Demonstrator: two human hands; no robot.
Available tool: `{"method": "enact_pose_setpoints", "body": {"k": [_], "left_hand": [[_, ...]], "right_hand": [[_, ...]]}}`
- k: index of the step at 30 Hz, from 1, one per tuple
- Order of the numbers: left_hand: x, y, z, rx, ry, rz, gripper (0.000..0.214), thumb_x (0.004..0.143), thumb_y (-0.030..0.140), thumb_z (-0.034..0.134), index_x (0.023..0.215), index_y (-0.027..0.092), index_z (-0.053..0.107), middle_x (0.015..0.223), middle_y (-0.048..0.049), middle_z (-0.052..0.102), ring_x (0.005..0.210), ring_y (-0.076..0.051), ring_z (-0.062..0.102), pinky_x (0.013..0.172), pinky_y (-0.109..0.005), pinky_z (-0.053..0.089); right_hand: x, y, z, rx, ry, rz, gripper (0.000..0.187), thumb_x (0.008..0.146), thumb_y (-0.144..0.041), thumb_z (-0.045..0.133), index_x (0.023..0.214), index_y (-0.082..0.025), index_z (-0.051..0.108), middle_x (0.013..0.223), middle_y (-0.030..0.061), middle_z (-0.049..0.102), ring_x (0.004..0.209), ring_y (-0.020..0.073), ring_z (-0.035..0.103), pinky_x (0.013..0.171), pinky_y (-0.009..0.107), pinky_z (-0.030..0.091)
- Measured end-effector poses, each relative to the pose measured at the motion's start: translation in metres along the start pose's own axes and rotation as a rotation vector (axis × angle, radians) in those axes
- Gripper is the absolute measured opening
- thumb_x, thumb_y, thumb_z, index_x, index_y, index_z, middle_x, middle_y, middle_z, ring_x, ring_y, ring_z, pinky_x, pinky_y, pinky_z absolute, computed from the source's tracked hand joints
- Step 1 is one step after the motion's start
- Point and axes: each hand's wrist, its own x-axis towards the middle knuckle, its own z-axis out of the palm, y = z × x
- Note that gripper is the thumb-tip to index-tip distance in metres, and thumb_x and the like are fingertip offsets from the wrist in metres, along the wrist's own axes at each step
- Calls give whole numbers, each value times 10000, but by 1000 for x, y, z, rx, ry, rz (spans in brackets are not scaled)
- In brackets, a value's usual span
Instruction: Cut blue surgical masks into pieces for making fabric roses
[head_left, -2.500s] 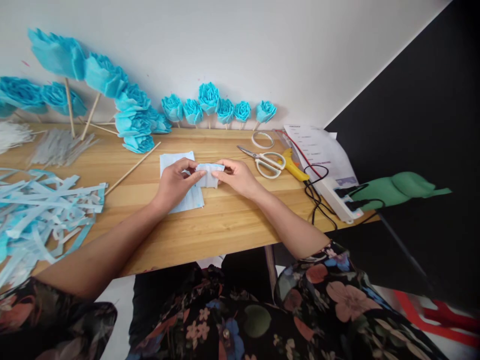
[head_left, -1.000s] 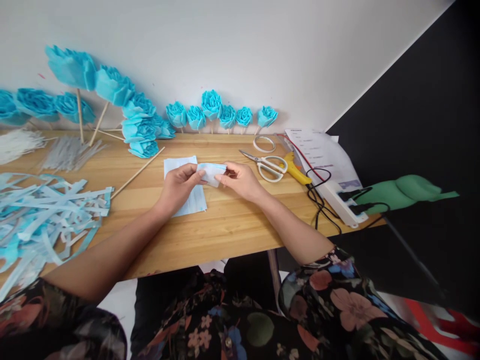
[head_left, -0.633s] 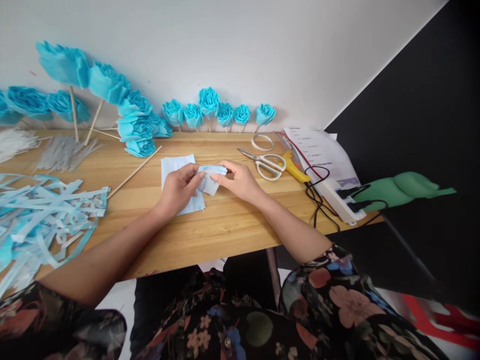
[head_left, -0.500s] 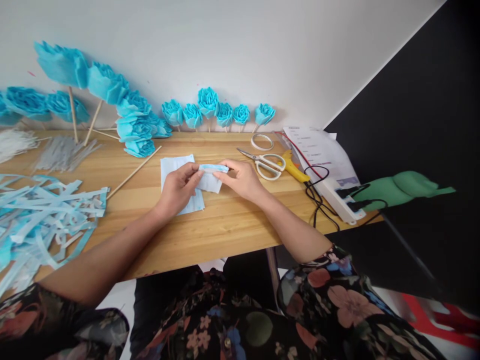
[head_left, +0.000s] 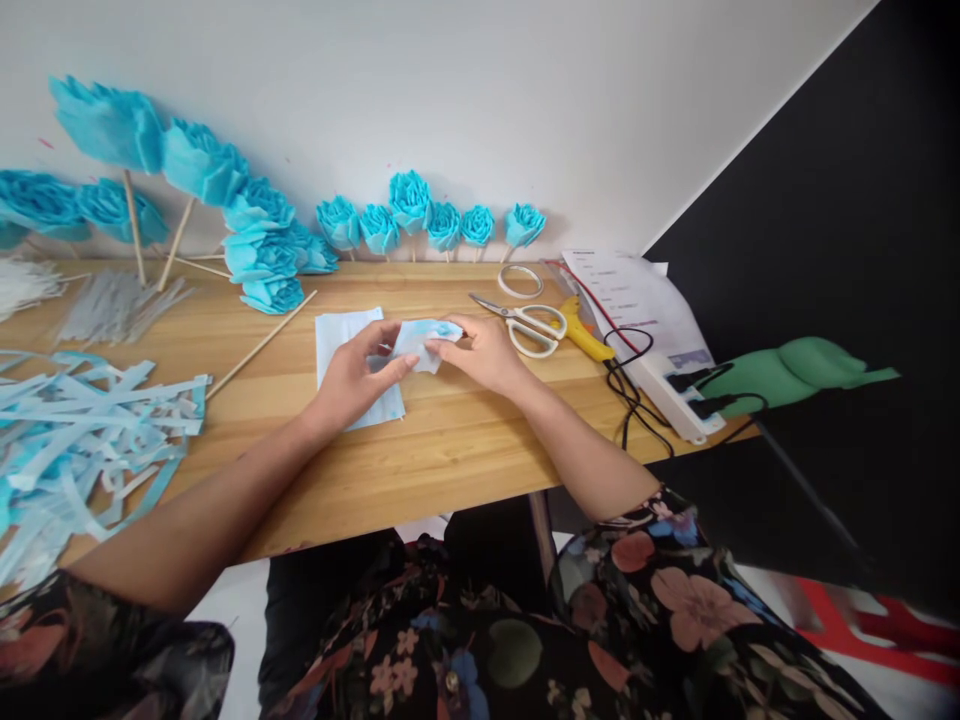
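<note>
Both my hands meet over the middle of the wooden table [head_left: 450, 450] and pinch one small folded piece of light blue paper [head_left: 421, 340]. My left hand [head_left: 352, 375] grips its left end with thumb and fingers. Its right end is held by the closed fingers of my right hand [head_left: 484, 352]. Under my left hand lies a flat stack of pale blue sheets [head_left: 337, 335].
Blue paper flowers on sticks [head_left: 409, 205] lean on the back wall, larger ones [head_left: 202, 170] at the left. Cut blue strips [head_left: 82, 420] pile at the left edge. Scissors [head_left: 529, 325], a tape ring [head_left: 521, 280], a yellow glue gun [head_left: 585, 335] and a power strip [head_left: 667, 385] sit right.
The folded paper has been turned and reshaped between my fingers; it now sits more crumpled at the top. My hands have stayed in the same spot.
</note>
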Motion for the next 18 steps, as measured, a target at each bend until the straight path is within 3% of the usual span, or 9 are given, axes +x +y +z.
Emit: {"method": "enact_pose_setpoints", "body": {"k": [3,5,8,11,15,18], "left_hand": [[0,-1,0,30,-5,-45,260,851,441,678,894,187,707,832,-35,721,770,-187,632,761,-325,508],[1,0,-1,-15,-2,-67,254,848,437,670,782,193,682,749,-20,692,705,-174,605,704,-312,490],[1,2,0,-142,1,-112,281,828,473,698,754,202,670,740,-15,701,709,-179,615,697,-312,502],[1,5,2,-211,-23,-153,313,798,509,738,755,206,675,756,-20,722,761,-198,645,744,-330,531],[1,4,3,-201,-18,-167,297,788,492,756,852,205,713,908,-40,767,886,-221,682,860,-364,545],[2,0,2,-181,63,-160,280,830,447,725,969,204,731,1044,-58,770,984,-229,687,948,-395,529]], "right_hand": [[-1,1,2,181,-45,52,248,834,-426,704,874,-181,691,822,5,700,788,167,608,741,298,472],[0,4,7,331,-73,71,278,808,-443,732,912,-189,691,882,17,721,837,178,637,788,318,504],[1,9,17,511,-115,74,362,750,-421,792,1017,-204,678,984,29,734,920,188,665,861,340,530],[3,12,23,550,-92,90,369,752,-433,780,1013,-202,658,964,29,721,893,188,661,825,337,541],[5,10,10,288,16,46,240,845,-421,661,913,-194,626,855,18,677,819,190,620,782,352,523],[4,3,-11,-121,-6,-109,129,862,-262,620,974,-213,660,965,35,714,956,226,627,983,446,461]]}}
